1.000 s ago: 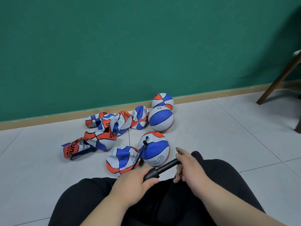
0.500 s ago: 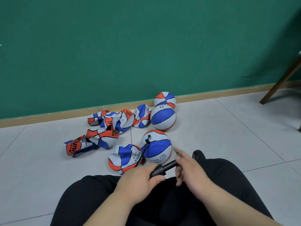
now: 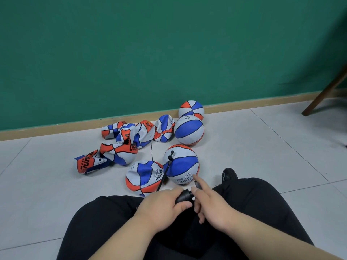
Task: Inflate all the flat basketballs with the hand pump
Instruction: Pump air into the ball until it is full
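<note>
Left hand [image 3: 161, 205]: clenched round the black barrel of the hand pump [image 3: 183, 197], thumb laid over the top, held above the lap.
Right hand [image 3: 211, 206]: just beside the left; lower fingers curl round the pump's handle end, a black bit of which shows between them; the index finger [image 3: 198, 181] sticks out straight toward the balls.
Hand pump: lies slantwise between both hands, with only a short black stretch showing between them.
Hose [image 3: 166, 171]: thin and black, runs from under the left hand up the side of the pumped ball to a plug near its top.
Pumped ball [image 3: 181, 164]: round, red, white and blue, on the floor just ahead of the knees.
Dented ball [image 3: 144, 177]: on the left of the pumped ball and touching it, partly caved in, lettering "HILDREN" readable.
Near round ball [image 3: 189, 130]: full, behind the pumped ball and apart from it.
Far round ball [image 3: 191, 109]: full, touching the near one, against the baseboard [image 3: 56, 128].
Sagging ball [image 3: 164, 128]: half collapsed, leaning on the near round ball's left side.
Flat balls [image 3: 129, 141]: crumpled heap farther left, the outermost one [image 3: 90, 162] lying folded.
Floor [image 3: 253, 147]: pale tiles.
Wall [image 3: 169, 53]: green.
Chair leg [image 3: 323, 96]: brown wood, far right.
Trousers [image 3: 93, 222]: black, with a black shoe [image 3: 229, 175] by the right knee.
</note>
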